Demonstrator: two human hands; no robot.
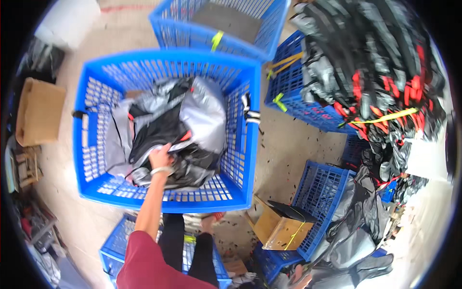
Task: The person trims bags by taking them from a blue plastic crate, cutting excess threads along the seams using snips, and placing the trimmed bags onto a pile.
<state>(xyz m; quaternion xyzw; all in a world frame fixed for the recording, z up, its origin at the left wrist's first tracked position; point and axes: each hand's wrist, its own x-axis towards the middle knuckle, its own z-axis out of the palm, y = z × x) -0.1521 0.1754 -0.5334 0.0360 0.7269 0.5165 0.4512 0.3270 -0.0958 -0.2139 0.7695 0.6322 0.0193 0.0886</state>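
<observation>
A large blue plastic crate (166,206) stands in front of me, holding a loose heap of black and silver-grey fabric pieces with small red-orange parts. My left hand (160,158), with a light band at its wrist, reaches down into it over the near side. Its fingers are closed on a piece of black fabric (161,130) near the middle of the heap. A silver-grey piece (204,113) bulges up beside it on the right. Crumpled dark grey fabric (192,168) lies just right of the wrist. My right hand does not show.
Another blue crate (269,50) stands behind. At the right, black-and-grey pieces with red ends (380,62) are heaped on a blue crate (288,96). A tilted crate (322,192), a cardboard box (284,233) and grey fabric (351,245) lie lower right. Another cardboard box (41,111) stands left.
</observation>
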